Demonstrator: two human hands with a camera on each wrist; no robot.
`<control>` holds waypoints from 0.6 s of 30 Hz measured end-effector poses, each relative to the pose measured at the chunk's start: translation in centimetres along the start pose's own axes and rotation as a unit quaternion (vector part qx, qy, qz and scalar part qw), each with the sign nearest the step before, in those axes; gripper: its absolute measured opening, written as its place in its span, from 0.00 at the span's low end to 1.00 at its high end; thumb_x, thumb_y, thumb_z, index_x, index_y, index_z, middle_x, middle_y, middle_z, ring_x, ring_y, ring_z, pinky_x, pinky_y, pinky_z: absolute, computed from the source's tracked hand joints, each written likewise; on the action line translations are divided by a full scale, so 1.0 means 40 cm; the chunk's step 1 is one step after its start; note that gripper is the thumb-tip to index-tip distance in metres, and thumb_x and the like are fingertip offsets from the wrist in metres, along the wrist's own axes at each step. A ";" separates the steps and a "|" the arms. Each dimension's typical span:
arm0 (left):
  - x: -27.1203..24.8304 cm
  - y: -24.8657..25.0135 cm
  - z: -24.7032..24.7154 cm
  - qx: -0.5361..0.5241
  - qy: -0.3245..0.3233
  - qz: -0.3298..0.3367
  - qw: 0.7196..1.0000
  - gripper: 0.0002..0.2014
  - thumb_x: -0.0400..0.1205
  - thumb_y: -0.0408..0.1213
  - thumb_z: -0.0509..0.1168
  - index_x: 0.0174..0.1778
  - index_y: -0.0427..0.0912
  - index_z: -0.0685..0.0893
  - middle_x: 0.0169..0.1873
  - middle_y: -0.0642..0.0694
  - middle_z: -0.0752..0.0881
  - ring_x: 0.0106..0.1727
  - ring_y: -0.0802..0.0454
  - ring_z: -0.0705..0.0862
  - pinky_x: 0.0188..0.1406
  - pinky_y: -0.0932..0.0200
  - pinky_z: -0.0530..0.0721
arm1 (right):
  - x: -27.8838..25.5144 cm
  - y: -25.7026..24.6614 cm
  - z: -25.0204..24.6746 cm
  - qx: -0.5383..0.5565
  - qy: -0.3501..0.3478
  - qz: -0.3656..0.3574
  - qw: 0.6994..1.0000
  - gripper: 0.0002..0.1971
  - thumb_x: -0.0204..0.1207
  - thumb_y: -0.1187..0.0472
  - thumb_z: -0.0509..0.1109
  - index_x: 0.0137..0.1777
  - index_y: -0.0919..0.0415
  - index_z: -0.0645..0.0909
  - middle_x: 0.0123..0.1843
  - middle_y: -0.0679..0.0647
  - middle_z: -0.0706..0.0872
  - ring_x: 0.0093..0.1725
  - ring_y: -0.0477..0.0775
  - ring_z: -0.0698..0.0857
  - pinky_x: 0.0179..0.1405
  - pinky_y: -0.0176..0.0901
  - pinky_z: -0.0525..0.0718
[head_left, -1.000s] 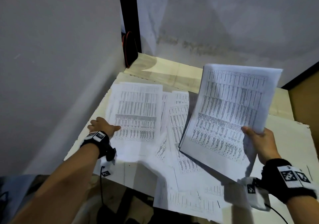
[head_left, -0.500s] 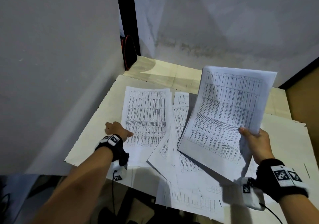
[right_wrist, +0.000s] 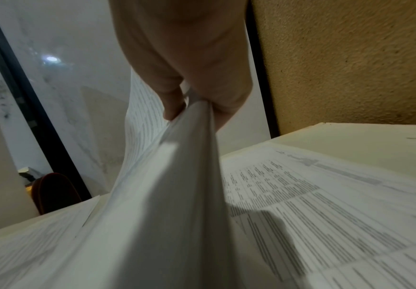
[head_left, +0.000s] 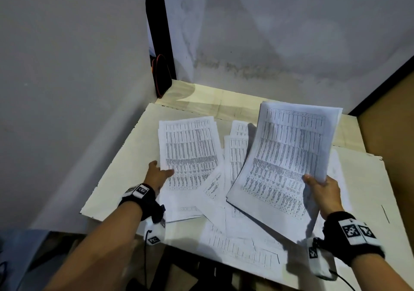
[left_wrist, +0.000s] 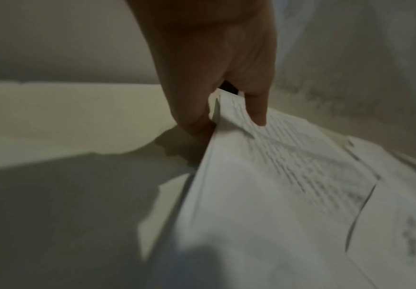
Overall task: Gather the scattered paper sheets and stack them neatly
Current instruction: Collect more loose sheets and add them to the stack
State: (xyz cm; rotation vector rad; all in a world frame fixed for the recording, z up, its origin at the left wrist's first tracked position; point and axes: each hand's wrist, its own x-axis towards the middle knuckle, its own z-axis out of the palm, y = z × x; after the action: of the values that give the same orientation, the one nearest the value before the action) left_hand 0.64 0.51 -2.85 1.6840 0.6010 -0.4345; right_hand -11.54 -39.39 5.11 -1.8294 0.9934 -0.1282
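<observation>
Printed table sheets lie fanned over a pale board (head_left: 125,156). My right hand (head_left: 322,187) holds a thick bundle of sheets (head_left: 286,156) tilted up above the table, thumb on top at its right edge; the right wrist view shows the bundle (right_wrist: 172,195) pinched between thumb and fingers (right_wrist: 172,109). My left hand (head_left: 158,174) pinches the left edge of a thin batch of sheets (head_left: 190,154) lying at the left; in the left wrist view the thumb (left_wrist: 256,105) lies on top of that batch (left_wrist: 276,176), fingers under it. Loose sheets (head_left: 224,192) lie between and toward the near edge.
Grey walls close the left and back sides. A dark post (head_left: 159,32) with a dark, red-rimmed object (head_left: 161,75) stands in the far left corner. A brown panel (head_left: 389,138) bounds the right. One sheet (head_left: 244,250) overhangs the near table edge.
My left hand has slid the left batch to the right, toward the other sheets, and now pinches its edge. The right hand's bundle has stayed raised, shifting slightly lower.
</observation>
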 end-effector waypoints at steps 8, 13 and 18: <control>-0.038 0.014 0.006 0.203 -0.040 0.064 0.976 0.07 0.79 0.28 0.60 0.51 0.34 0.81 0.47 0.38 0.81 0.52 0.43 0.80 0.51 0.56 0.75 | -0.042 0.000 -0.004 -0.044 -0.005 -0.018 0.999 0.06 0.75 0.64 0.70 0.43 0.67 0.78 0.39 0.65 0.82 0.41 0.60 0.80 0.43 0.50 0.78; -0.132 0.201 -0.101 0.234 0.137 0.239 0.932 0.07 0.80 0.25 0.56 0.43 0.34 0.79 0.34 0.38 0.78 0.37 0.46 0.76 0.37 0.54 0.72 | -0.056 -0.019 -0.027 -0.073 -0.022 -0.049 0.996 0.04 0.77 0.65 0.67 0.45 0.66 0.76 0.41 0.64 0.81 0.42 0.60 0.78 0.43 0.45 0.72; -0.243 0.322 -0.084 0.079 0.042 0.246 0.965 0.12 0.81 0.30 0.62 0.57 0.26 0.79 0.48 0.32 0.85 0.43 0.46 0.85 0.47 0.49 0.80 | -0.063 -0.064 -0.030 -0.014 -0.050 -0.036 0.998 0.06 0.78 0.65 0.65 0.52 0.67 0.76 0.36 0.60 0.79 0.38 0.59 0.77 0.38 0.46 0.74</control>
State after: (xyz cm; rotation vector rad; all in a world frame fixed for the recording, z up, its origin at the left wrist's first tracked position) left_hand 0.60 0.63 13.62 1.9367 0.1931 -0.0534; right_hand -12.34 -38.18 8.60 -1.8795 0.8629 -0.0664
